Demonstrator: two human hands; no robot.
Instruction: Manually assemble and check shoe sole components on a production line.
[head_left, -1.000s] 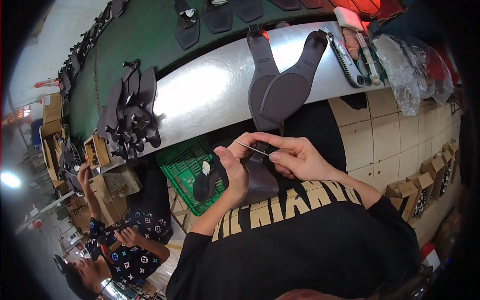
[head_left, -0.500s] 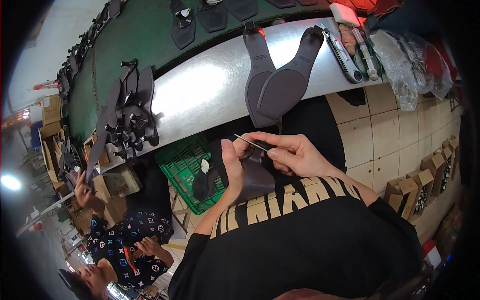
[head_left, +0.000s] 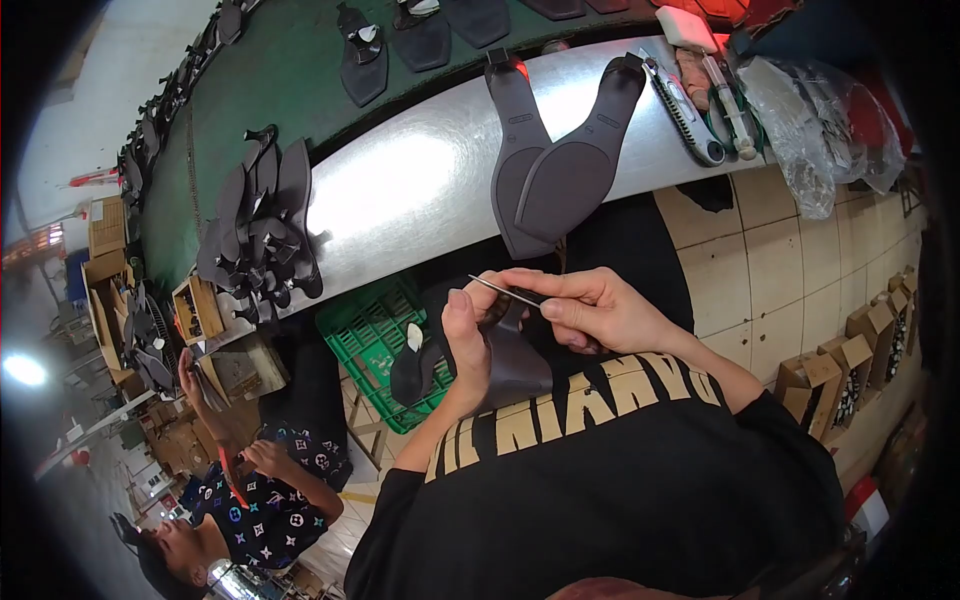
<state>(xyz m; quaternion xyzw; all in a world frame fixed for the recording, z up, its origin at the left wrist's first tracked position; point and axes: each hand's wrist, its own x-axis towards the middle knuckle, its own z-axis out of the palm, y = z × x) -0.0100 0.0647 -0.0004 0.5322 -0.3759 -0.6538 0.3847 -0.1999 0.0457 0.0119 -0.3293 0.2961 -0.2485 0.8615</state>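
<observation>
Just off the near edge of the shiny tabletop (head_left: 400, 185), the left hand (head_left: 468, 348) grips a dark shoe (head_left: 518, 368). The right hand (head_left: 605, 312), close by, pinches a thin metal stick (head_left: 498, 288).

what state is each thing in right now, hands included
Left hand: fingers curled around the dark sandal, thumb raised
Right hand: closed on the thin metal rod
Thin metal rod: held slanting
Dark sandal: partly hidden by the hands
Pair of sandals: soles up, overlapping
Sandal pile: heaped
Utility knife: lying down
Plastic bag: crumpled
Cardboard boxes: open, filled
</observation>
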